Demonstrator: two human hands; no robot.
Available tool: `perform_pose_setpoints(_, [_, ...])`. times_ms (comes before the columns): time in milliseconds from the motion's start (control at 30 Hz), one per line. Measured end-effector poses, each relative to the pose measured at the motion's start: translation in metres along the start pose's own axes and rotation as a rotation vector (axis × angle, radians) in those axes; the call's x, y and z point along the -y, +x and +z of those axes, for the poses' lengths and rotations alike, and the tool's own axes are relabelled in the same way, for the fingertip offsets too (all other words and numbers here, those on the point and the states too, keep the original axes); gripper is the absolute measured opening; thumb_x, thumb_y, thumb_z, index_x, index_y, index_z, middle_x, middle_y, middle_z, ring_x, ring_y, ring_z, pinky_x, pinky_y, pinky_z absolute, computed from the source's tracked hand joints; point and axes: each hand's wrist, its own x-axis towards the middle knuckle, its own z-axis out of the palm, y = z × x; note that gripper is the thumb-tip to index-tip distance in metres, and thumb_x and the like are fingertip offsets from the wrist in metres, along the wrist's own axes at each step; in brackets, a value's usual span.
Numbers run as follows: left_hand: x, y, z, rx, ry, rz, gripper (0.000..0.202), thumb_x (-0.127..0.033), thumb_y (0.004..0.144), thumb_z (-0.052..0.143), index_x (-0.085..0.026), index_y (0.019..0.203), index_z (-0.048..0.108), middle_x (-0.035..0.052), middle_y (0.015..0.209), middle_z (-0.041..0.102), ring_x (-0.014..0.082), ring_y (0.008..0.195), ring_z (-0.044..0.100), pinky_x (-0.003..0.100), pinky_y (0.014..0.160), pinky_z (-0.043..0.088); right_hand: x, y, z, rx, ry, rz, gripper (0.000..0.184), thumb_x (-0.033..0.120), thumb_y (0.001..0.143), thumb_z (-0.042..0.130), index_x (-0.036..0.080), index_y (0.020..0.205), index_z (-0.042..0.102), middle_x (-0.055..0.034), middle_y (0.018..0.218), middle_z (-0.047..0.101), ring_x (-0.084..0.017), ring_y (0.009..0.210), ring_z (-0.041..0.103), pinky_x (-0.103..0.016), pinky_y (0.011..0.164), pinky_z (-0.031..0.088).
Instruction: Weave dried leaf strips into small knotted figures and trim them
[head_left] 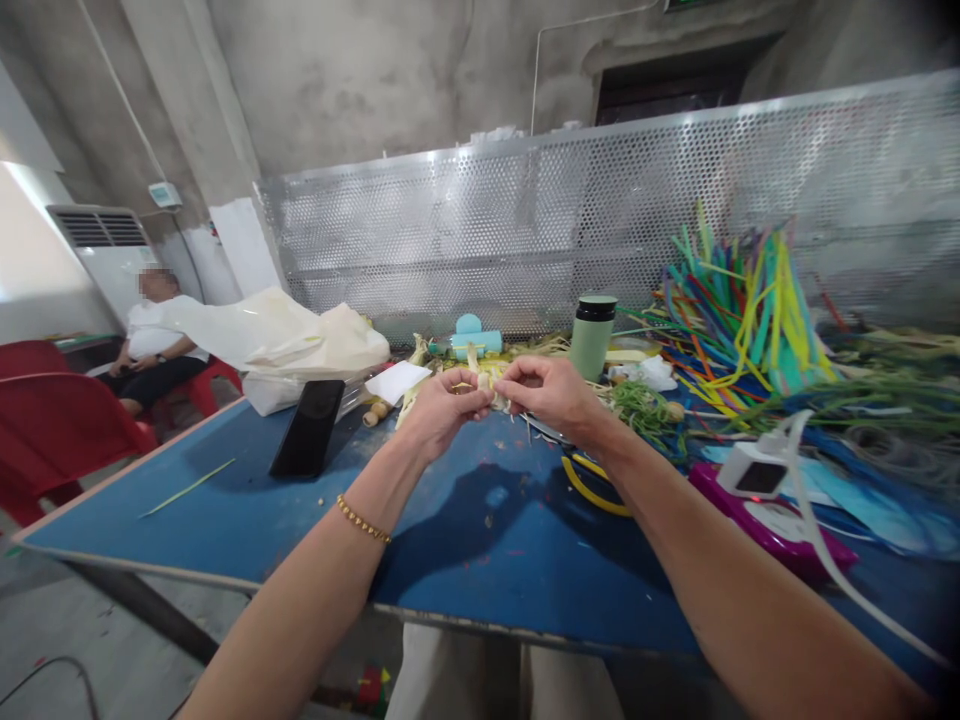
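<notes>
While the left hand (441,408) is pinching one small, pale yellow, straw-like piece (486,382) over one flat blue table (442,565), the right hand (551,395) is pinching it too. One gold bead bracelet (363,521) is circling the left forearm (315,600). One flat black phone (308,430) is lying to the left, and one round green bottle (591,348) is standing behind the right hand.

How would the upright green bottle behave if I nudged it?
The green bottle would probably tip under a hard shove, being taller than wide. On its side it might roll, given its round body. Its smooth-looking sides may feel slightly slippery.
</notes>
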Motion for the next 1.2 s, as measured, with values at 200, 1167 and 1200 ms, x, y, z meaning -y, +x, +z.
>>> perform_pose_setpoints(200, [0.001, 0.001, -0.001, 0.029, 0.011, -0.024, 0.028, -0.019, 0.059, 0.085, -0.011, 0.076, 0.064, 0.0006, 0.069, 0.062, 0.0083, 0.058, 0.054, 0.026, 0.06, 0.038, -0.004, 0.0, -0.003, 0.051, -0.007, -0.018, 0.019, 0.033, 0.076, 0.065, 0.016, 0.067, 0.06, -0.0004, 0.056, 0.061, -0.012, 0.052, 0.057, -0.024, 0.052, 0.043])
perform_pose_setpoints(1167, [-0.002, -0.003, 0.003, 0.048, 0.07, -0.115, 0.018, -0.015, 0.06, 0.082, -0.009, 0.072, 0.07, 0.0033, 0.068, 0.061, 0.009, 0.059, 0.052, 0.027, 0.061, 0.039, -0.007, -0.001, -0.013, 0.133, 0.032, -0.037, 0.016, 0.03, 0.079, 0.063, 0.015, 0.076, 0.066, 0.0006, 0.055, 0.061, -0.011, 0.052, 0.057, -0.023, 0.052, 0.044])
perform_pose_setpoints(1200, [-0.001, -0.002, 0.003, 0.06, 0.075, -0.115, 0.018, -0.015, 0.061, 0.082, -0.009, 0.072, 0.07, 0.0032, 0.068, 0.061, 0.009, 0.059, 0.052, 0.027, 0.061, 0.039, -0.008, -0.001, -0.014, 0.147, 0.044, -0.036, 0.016, 0.03, 0.079, 0.063, 0.015, 0.077, 0.066, 0.0007, 0.056, 0.061, -0.011, 0.052, 0.057, -0.023, 0.052, 0.044])
